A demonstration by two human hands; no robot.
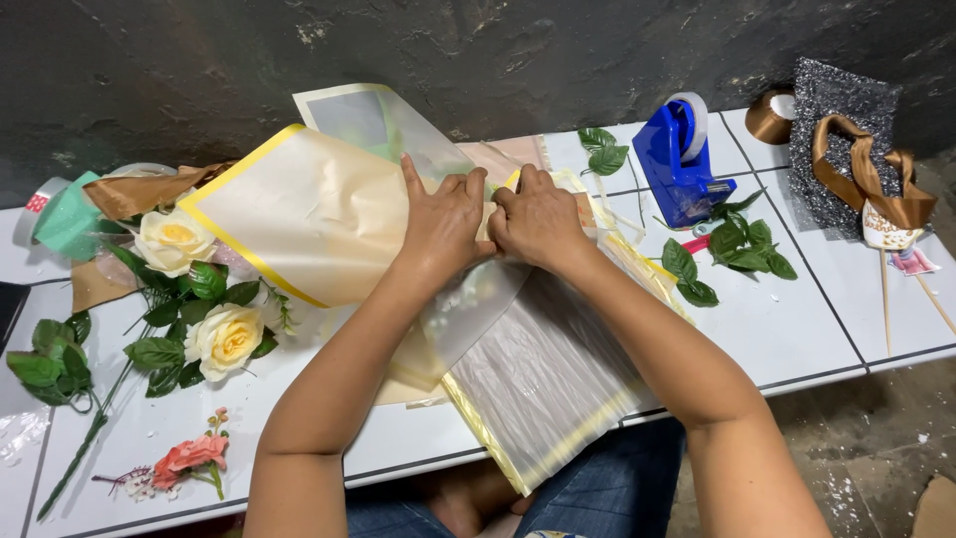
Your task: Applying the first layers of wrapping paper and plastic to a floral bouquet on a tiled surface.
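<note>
1. A white tiled table [797, 329] fills most of the view, and behind it, on the far side, there is a dark wall.
2. Wrapping sheets [319, 209], cream with yellow edges, lie in the middle of the table; one clear sheet [548, 389] hangs over the near edge.
3. The left hand [445, 221] lies flat on the sheets with the index finger stretched out, the other fingers close together. It presses down the wrap.
4. The right hand [538, 221] touches the left one. Its fingers are bent and pinch a fold of the wrap at the centre.
5. On the left, the wrap forms a cone, and in it are two cream roses [204, 289] with green leaves.
6. On the far right stands a grey glitter bag [832, 130] with a brown ribbon [871, 169] on it; I cannot tell what is inside.
7. A blue tape dispenser [677, 159] holds one roll of tape, far and right of the hands.
8. Loose green leaves [742, 249] lie near the dispenser.
9. A small pink flower [189, 456] lies at the near left.
</note>
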